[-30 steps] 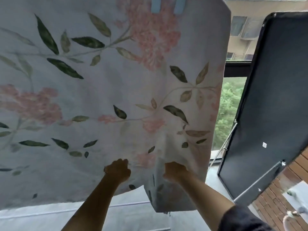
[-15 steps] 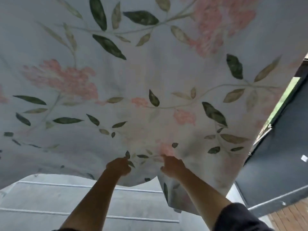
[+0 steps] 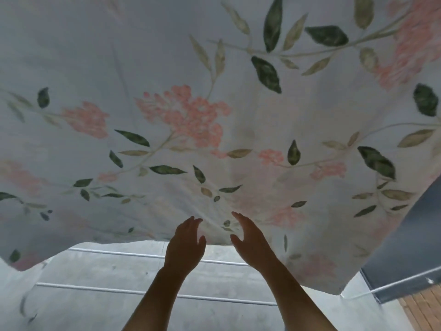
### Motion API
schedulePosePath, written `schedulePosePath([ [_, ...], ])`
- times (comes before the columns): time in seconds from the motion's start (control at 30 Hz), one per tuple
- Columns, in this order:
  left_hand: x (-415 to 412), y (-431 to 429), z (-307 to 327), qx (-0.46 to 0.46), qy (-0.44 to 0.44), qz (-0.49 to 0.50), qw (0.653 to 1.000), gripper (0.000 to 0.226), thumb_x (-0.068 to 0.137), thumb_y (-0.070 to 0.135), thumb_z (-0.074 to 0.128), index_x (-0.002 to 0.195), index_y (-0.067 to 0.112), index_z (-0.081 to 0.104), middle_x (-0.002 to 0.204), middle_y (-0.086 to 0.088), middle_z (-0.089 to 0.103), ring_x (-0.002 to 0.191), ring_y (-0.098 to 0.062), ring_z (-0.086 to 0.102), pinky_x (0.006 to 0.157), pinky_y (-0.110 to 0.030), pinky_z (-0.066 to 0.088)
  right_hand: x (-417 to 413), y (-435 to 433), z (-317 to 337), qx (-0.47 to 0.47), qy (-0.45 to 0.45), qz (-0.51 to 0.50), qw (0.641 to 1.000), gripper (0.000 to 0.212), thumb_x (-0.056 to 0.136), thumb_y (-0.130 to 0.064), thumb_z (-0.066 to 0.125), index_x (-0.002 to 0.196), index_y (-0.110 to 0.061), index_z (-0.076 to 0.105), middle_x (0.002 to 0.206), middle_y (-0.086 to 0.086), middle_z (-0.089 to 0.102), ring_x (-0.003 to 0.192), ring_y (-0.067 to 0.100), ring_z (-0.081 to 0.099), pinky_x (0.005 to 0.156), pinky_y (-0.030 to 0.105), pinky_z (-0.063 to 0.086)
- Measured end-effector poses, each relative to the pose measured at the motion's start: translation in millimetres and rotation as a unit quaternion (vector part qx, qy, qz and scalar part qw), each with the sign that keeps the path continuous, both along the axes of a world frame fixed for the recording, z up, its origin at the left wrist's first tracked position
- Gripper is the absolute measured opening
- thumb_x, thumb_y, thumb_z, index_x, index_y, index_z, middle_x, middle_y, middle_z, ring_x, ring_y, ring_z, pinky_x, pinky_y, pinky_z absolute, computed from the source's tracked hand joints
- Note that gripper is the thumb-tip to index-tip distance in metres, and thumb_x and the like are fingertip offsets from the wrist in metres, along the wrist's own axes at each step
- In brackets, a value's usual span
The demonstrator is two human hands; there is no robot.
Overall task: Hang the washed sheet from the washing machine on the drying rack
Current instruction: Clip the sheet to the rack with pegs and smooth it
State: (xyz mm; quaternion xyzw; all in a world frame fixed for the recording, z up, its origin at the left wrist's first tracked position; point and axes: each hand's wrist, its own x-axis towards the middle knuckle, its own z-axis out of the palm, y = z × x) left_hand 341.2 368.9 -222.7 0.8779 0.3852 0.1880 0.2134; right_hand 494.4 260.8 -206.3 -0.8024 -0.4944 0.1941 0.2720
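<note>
A dark grey panel (image 3: 410,237) is standing at the right edge, with a pale metal bar (image 3: 405,281) running along its lower side, and a strip of reddish wooden floor (image 3: 422,311) is showing in the bottom right corner

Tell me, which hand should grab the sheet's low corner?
Probably the right hand: the sheet hangs lowest toward a corner on that side. The left hand is farther away. Both hands are open.
</note>
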Motion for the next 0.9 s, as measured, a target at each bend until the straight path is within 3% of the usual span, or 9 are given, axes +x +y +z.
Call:
schedulePosePath([
  [0.17, -2.3, 42.9, 65.4, 0.154, -0.093, 0.008, 0.984, 0.057, 0.081, 0.019, 0.056, 0.137, 0.013, 0.045, 0.151, -0.018, 0.03, 0.139, -0.039, 0.028, 0.099, -0.051, 0.041, -13.0, 30.5, 36.4, 0.148, -0.098, -0.103, 0.979, 0.069, 0.089, -0.063, 0.021, 0.147, -0.026, 0.023, 0.158, 0.007, 0.013, 0.145, 0.027, 0.015, 0.114, 0.039, 0.016],
  [0.33, 31.0, 82.0, 131.9, 0.269, -0.142, 0.058, 0.951, 0.074, 0.081, 0.01, 0.047, 0.149, 0.019, 0.022, 0.157, -0.015, 0.007, 0.145, -0.034, 0.005, 0.116, -0.052, 0.015, -5.5, 83.4, 104.8, 0.29, -0.277, -0.178, 0.899, 0.066, 0.085, -0.015, 0.046, 0.147, -0.02, 0.024, 0.157, 0.014, 0.01, 0.146, 0.03, 0.007, 0.117, 0.044, 0.017],
  [0.43, 43.2, 110.3, 95.4, 0.188, 0.108, 0.013, 0.976, 0.075, 0.085, 0.011, 0.042, 0.151, 0.024, 0.009, 0.159, -0.008, -0.004, 0.146, -0.029, -0.001, 0.116, -0.052, 0.012, 9.8, 110.4, 76.4, 0.074, -0.329, -0.098, 0.936, 0.063, 0.086, -0.02, 0.047, 0.146, -0.023, 0.028, 0.158, 0.009, 0.011, 0.144, 0.031, 0.014, 0.113, 0.05, 0.026],
  [0.5, 36.5, 121.3, 55.7, -0.026, 0.325, -0.03, 0.945, 0.061, 0.091, 0.018, 0.041, 0.148, 0.022, 0.022, 0.158, -0.006, 0.014, 0.143, -0.026, 0.019, 0.113, -0.045, 0.025, 15.6, 112.7, 32.7, -0.224, -0.166, -0.012, 0.96, 0.06, 0.092, -0.025, 0.046, 0.147, -0.018, 0.024, 0.156, 0.007, 0.02, 0.139, 0.029, 0.026, 0.109, 0.043, 0.032],
  [0.53, 28.7, 121.3, 39.7, -0.123, 0.398, -0.047, 0.908, 0.054, 0.091, 0.021, 0.043, 0.144, 0.02, 0.032, 0.153, -0.005, 0.028, 0.138, -0.024, 0.032, 0.11, -0.04, 0.032, 12.5, 107.2, 12.7, -0.349, -0.079, 0.018, 0.933, 0.061, 0.093, -0.025, 0.045, 0.148, -0.014, 0.021, 0.152, 0.009, 0.029, 0.135, 0.029, 0.034, 0.107, 0.038, 0.033],
  [0.6, 9.3, 120.5, 13.5, -0.185, 0.415, -0.054, 0.889, 0.05, 0.091, 0.026, 0.045, 0.14, 0.02, 0.039, 0.145, -0.004, 0.042, 0.131, -0.021, 0.043, 0.105, -0.035, 0.037, 5.7, 98.1, -20.6, -0.387, -0.029, 0.028, 0.921, 0.06, 0.091, -0.024, 0.044, 0.146, -0.013, 0.026, 0.145, 0.01, 0.041, 0.127, 0.026, 0.045, 0.103, 0.034, 0.039],
  [0.73, -15.8, 141.2, 8.1, -0.103, 0.225, 0.05, 0.968, 0.037, 0.092, 0.023, 0.045, 0.129, 0.02, 0.048, 0.131, -0.001, 0.052, 0.12, -0.018, 0.049, 0.098, -0.031, 0.041, -10.9, 136.1, -15.8, -0.167, -0.077, 0.01, 0.983, 0.049, 0.09, -0.026, 0.044, 0.138, -0.02, 0.039, 0.14, 0.004, 0.045, 0.129, 0.021, 0.042, 0.106, 0.036, 0.035],
  [0.8, -29.5, 153.0, 27.1, 0.025, 0.054, 0.13, 0.99, 0.032, 0.084, 0.013, 0.055, 0.117, 0.013, 0.057, 0.121, -0.007, 0.056, 0.112, -0.025, 0.054, 0.09, -0.036, 0.048, -30.3, 165.9, 12.5, 0.037, -0.137, 0.01, 0.99, 0.044, 0.084, -0.02, 0.049, 0.128, -0.016, 0.051, 0.13, 0.007, 0.053, 0.123, 0.025, 0.048, 0.102, 0.042, 0.041],
  [0.9, -48.3, 180.7, 67.4, 0.24, -0.161, 0.22, 0.932, 0.04, 0.075, 0.005, 0.059, 0.115, 0.007, 0.056, 0.126, -0.019, 0.05, 0.119, -0.036, 0.048, 0.094, -0.045, 0.045, -61.0, 211.2, 64.0, 0.321, -0.226, 0.002, 0.92, 0.042, 0.077, -0.011, 0.053, 0.118, -0.019, 0.055, 0.127, 0.009, 0.053, 0.122, 0.025, 0.044, 0.104, 0.041, 0.035],
])
